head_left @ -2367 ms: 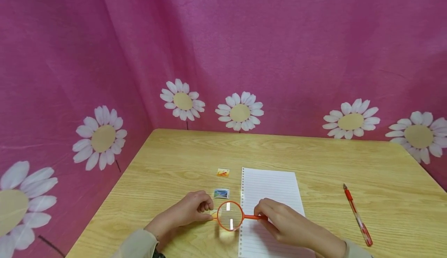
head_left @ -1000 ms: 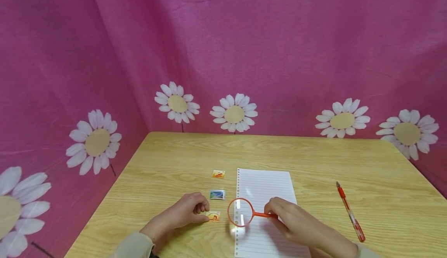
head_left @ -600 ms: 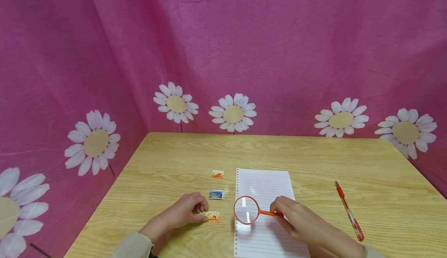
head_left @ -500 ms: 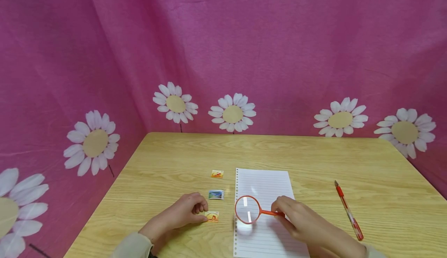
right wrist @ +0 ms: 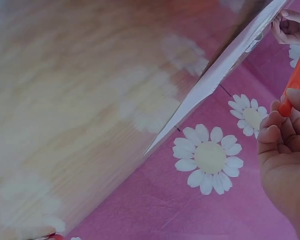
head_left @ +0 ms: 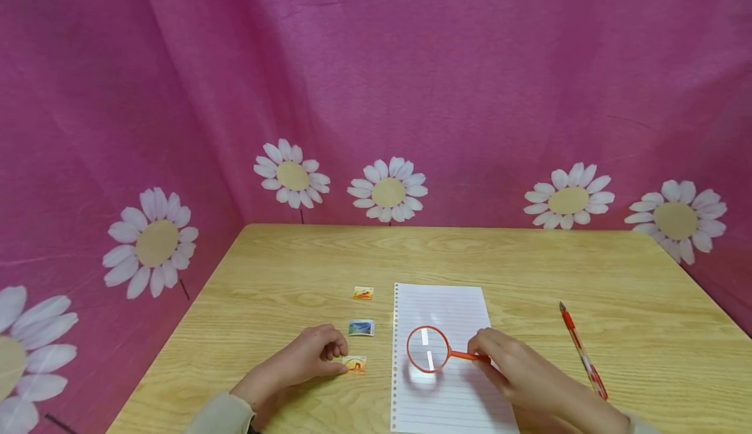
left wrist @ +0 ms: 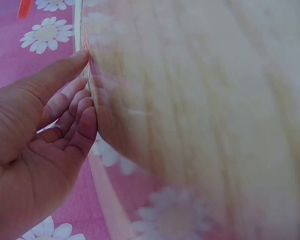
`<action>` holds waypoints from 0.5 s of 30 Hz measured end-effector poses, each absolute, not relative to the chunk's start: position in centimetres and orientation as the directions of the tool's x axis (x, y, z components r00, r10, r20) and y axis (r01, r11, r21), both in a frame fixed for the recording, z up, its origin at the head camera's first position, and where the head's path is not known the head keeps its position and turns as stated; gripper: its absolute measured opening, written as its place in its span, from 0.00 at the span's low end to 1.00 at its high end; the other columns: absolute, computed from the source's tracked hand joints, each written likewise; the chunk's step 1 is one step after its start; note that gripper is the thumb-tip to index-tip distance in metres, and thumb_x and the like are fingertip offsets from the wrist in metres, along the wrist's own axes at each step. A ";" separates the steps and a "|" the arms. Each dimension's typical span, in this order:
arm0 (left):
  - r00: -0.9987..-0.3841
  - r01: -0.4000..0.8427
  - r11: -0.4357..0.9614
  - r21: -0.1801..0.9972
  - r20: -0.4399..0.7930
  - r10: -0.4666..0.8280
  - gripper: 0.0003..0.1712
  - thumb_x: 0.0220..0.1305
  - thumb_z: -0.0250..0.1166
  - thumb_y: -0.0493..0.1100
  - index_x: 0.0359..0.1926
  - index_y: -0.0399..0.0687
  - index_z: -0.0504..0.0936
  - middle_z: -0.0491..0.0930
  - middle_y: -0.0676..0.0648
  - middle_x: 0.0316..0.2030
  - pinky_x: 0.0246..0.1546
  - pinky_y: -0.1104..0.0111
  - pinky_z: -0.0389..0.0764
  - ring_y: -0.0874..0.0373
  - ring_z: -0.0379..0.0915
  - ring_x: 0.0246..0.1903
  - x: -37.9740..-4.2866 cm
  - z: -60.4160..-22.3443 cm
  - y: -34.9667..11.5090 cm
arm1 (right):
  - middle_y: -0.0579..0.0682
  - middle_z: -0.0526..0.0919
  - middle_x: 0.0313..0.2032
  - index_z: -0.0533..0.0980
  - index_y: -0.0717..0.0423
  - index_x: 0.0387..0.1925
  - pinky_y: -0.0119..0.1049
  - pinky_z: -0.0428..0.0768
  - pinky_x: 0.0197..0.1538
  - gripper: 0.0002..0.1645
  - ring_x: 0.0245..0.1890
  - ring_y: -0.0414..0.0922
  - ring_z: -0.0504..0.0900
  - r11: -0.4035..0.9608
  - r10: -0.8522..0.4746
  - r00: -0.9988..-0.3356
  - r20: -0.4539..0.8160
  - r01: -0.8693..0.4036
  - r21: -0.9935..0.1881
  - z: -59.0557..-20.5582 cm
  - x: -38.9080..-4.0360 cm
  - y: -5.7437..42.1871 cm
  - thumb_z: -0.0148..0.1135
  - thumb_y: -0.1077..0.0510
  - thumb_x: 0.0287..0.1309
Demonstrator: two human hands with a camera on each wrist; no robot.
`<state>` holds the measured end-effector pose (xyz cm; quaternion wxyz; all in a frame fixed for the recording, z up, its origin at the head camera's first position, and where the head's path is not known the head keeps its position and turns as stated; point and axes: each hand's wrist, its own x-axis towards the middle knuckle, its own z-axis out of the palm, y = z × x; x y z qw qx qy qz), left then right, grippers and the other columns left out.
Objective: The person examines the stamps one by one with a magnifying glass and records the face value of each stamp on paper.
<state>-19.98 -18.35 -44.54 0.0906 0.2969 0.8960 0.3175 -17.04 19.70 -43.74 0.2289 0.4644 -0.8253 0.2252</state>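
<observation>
My right hand (head_left: 514, 372) pinches the red handle of a magnifying glass (head_left: 467, 356) between thumb and fingers. Its round lens, edged by a thin red rim, hangs over a sheet of lined paper (head_left: 449, 401) and casts a shadow there. In the right wrist view the handle end (right wrist: 295, 82) shows at the fingertips. My left hand (head_left: 308, 356) rests on the table, its thumb tip touching the left edge of a small yellow-orange stamp (head_left: 356, 365) lying flat. The other fingers, loosely bent, touch the tabletop. Above lie a blue-green stamp (head_left: 361, 327) and another yellow stamp (head_left: 363, 293).
A red pen (head_left: 583, 349) lies to the right of the paper, tip pointing away. The pale wooden table (head_left: 282, 271) reaches back to a pink cloth (head_left: 458, 94) printed with white daisies, which also hangs along the left side.
My right hand has moved the magnifying glass rightward, from beside the nearest stamp to over the lined paper. The left hand stays at that stamp. The whole view has shifted slightly.
</observation>
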 end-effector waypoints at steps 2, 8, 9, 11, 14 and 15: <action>-0.808 0.471 0.623 0.624 0.023 0.588 0.11 0.56 0.73 0.43 0.34 0.46 0.79 0.72 0.53 0.29 0.32 0.78 0.70 0.71 0.64 0.30 -20.0 -44.6 -18.4 | 0.36 0.75 0.34 0.73 0.51 0.39 0.17 0.71 0.39 0.17 0.33 0.29 0.73 0.479 -0.662 -0.475 0.580 -0.863 -0.160 -43.7 -17.0 19.9 0.39 0.49 0.74; -0.805 0.474 0.619 0.627 0.023 0.593 0.11 0.56 0.73 0.43 0.34 0.46 0.79 0.73 0.53 0.29 0.32 0.78 0.70 0.70 0.65 0.30 -20.0 -44.6 -18.4 | 0.34 0.74 0.34 0.73 0.50 0.38 0.17 0.70 0.39 0.19 0.33 0.28 0.72 0.509 -0.650 -0.493 0.578 -0.848 -0.149 -43.8 -16.8 20.6 0.38 0.47 0.74; -0.804 0.477 0.617 0.626 0.026 0.595 0.11 0.56 0.73 0.43 0.34 0.46 0.79 0.73 0.53 0.29 0.32 0.78 0.70 0.71 0.65 0.30 -20.0 -44.6 -18.4 | 0.34 0.74 0.34 0.73 0.50 0.38 0.17 0.70 0.39 0.18 0.33 0.28 0.72 0.512 -0.649 -0.493 0.580 -0.847 -0.147 -43.8 -16.8 20.7 0.38 0.48 0.74; -0.801 0.484 0.614 0.623 0.033 0.598 0.11 0.56 0.73 0.43 0.34 0.46 0.79 0.73 0.53 0.29 0.32 0.78 0.70 0.71 0.65 0.30 -20.0 -44.6 -18.4 | 0.34 0.74 0.34 0.73 0.49 0.38 0.17 0.70 0.39 0.14 0.33 0.28 0.72 0.514 -0.645 -0.492 0.584 -0.845 -0.144 -43.8 -16.7 21.0 0.42 0.50 0.74; -0.799 0.490 0.613 0.619 0.038 0.600 0.11 0.55 0.73 0.42 0.34 0.46 0.79 0.73 0.53 0.29 0.32 0.78 0.71 0.71 0.65 0.30 -20.0 -44.6 -18.4 | 0.34 0.74 0.34 0.73 0.49 0.38 0.17 0.71 0.38 0.15 0.32 0.28 0.72 0.520 -0.639 -0.489 0.594 -0.843 -0.134 -43.9 -16.7 21.4 0.41 0.49 0.73; -0.799 0.491 0.614 0.618 0.038 0.601 0.11 0.55 0.73 0.42 0.34 0.46 0.79 0.73 0.54 0.29 0.32 0.78 0.71 0.72 0.65 0.30 -20.0 -44.6 -18.4 | 0.34 0.73 0.34 0.73 0.49 0.38 0.17 0.71 0.38 0.16 0.32 0.28 0.72 0.523 -0.637 -0.491 0.595 -0.842 -0.135 -43.9 -16.7 21.5 0.40 0.49 0.73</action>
